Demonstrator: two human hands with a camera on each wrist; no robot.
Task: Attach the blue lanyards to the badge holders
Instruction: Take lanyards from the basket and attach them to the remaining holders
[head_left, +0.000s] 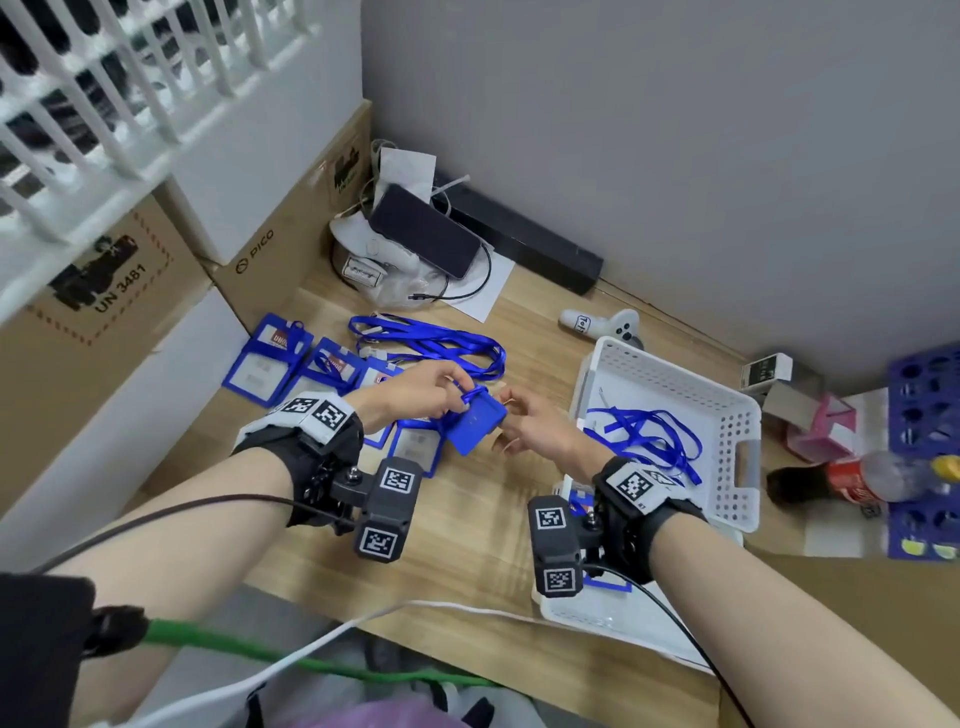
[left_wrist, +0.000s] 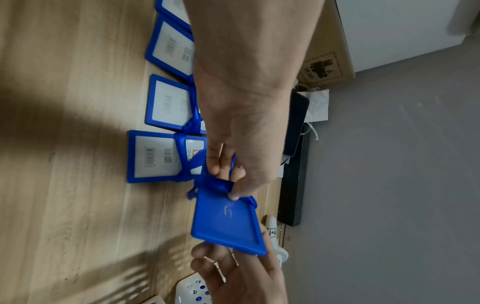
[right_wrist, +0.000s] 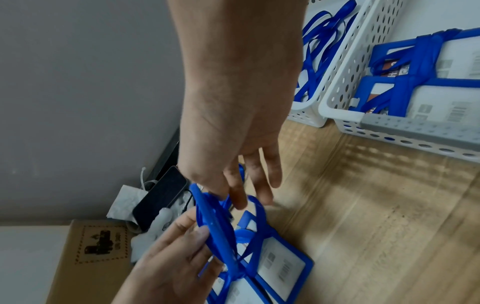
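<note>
Left hand: your left hand (head_left: 415, 387) pinches the top of the holder (head_left: 477, 421), thumb pressed by the lanyard (left_wrist: 215, 186) wrapped round its upper end; that keeps the strap from slipping loose.
Right hand: your right hand (head_left: 535, 423) supports the holder's lower end with fingers spread fairly wide and nearly straight; it steadies rather than grips, so the card stays tilted above the table (head_left: 467, 545).
Holder: back side up, held in the air over the middle of the table, between both hands.
Lanyard: looped round the holder's top; whether its clip is fastened, I cannot tell.
Row: more holders (left_wrist: 166, 102) lie face up toward the left edge, each with a strap bound round it, apparently laid out in order.
Loose lanyards: a bundle (head_left: 431, 343) lies toward the far edge, within reach for the next holders.
Baskets: a white basket (head_left: 727, 415) at the right edge holds more straps; a nearer basket (right_wrist: 389, 125) holds wrapped holders.
Stage: probably mid-batch, this holder being bound or finished.
</note>
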